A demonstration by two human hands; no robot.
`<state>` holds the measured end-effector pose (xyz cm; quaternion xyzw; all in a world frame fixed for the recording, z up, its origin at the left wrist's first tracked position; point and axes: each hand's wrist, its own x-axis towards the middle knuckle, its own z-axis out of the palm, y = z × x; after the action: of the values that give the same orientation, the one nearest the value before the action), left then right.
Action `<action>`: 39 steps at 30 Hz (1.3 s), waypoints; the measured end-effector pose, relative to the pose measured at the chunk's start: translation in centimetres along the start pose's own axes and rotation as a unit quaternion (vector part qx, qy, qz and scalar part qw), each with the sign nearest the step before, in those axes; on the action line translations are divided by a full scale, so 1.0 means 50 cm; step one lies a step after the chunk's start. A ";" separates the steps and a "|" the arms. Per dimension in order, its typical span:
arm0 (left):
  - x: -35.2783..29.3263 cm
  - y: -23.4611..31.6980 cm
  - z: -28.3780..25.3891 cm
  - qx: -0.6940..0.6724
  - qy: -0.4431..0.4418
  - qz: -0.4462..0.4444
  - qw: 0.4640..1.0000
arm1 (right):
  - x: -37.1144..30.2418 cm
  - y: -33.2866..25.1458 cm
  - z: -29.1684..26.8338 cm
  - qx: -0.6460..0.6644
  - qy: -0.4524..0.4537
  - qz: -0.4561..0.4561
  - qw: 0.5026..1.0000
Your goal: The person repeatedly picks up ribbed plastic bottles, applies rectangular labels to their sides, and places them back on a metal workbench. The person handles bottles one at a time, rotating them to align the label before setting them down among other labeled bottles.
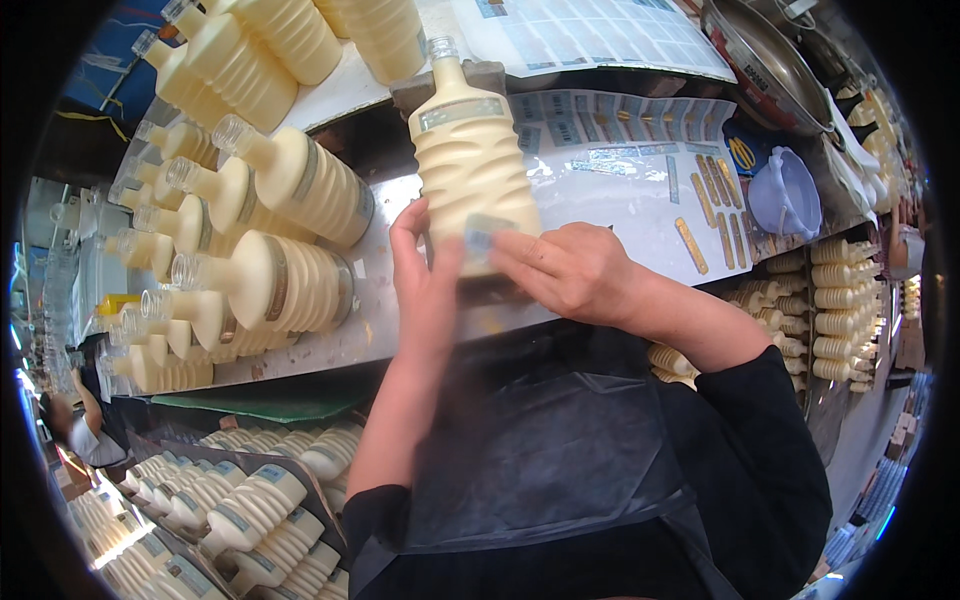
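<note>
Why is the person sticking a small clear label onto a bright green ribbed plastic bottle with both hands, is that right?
Not quite: the ribbed plastic bottle is cream-coloured, not green. The head view shows it lying on the shiny metal table, with the left hand and right hand pressing a small clear label onto its lower part.

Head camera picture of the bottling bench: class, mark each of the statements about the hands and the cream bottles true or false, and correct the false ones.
1. Both hands touch the ridged cream bottle. True: the left hand and right hand meet at its lower part.
2. That bottle has a red cap. False: its cap is clear.
3. More cream bottles lie on their sides to the person's left. True.
4. The right hand holds scissors. False: its fingertips press a small clear label.
5. Sticker sheets lie on the bench beyond the bottle. True.
</note>
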<state>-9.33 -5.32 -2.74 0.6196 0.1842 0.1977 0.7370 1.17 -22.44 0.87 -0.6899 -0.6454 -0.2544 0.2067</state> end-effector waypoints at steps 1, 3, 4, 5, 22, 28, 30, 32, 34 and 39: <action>0.004 0.001 0.004 0.039 0.009 -0.001 0.999 | -0.002 -0.001 -0.001 -0.007 -0.003 -0.001 1.000; 0.008 0.001 0.012 0.116 0.027 -0.004 0.993 | -0.010 -0.002 -0.002 -0.006 -0.003 0.005 1.000; 0.005 -0.001 0.014 0.100 0.030 0.003 0.995 | -0.016 -0.002 0.000 0.002 -0.001 0.012 1.000; 0.001 -0.004 0.015 0.084 0.033 0.010 0.996 | -0.021 0.000 -0.001 0.010 0.001 0.018 1.000; -0.027 -0.009 0.027 -0.025 0.021 0.007 0.999 | 0.012 -0.013 0.015 0.310 -0.082 0.580 0.749; -0.020 -0.020 0.014 -0.037 0.011 0.005 0.999 | 0.006 -0.011 0.018 0.331 -0.072 0.582 0.739; -0.023 -0.014 0.019 -0.054 0.014 -0.002 0.998 | 0.000 -0.011 0.023 0.344 -0.065 0.581 0.735; -0.024 -0.017 0.018 -0.063 0.014 0.006 0.998 | -0.006 -0.008 0.027 0.367 -0.058 0.579 0.726; -0.023 -0.022 0.016 -0.045 0.015 0.017 0.999 | -0.006 -0.005 0.025 0.391 -0.055 0.581 0.711; -0.020 -0.021 0.017 -0.015 0.017 0.016 1.000 | 0.000 -0.008 0.019 0.392 -0.068 0.576 0.715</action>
<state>-9.69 -6.71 -3.61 0.6078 0.1839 0.2223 0.7398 0.87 -21.83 0.08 -0.8009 -0.1779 0.2369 0.5203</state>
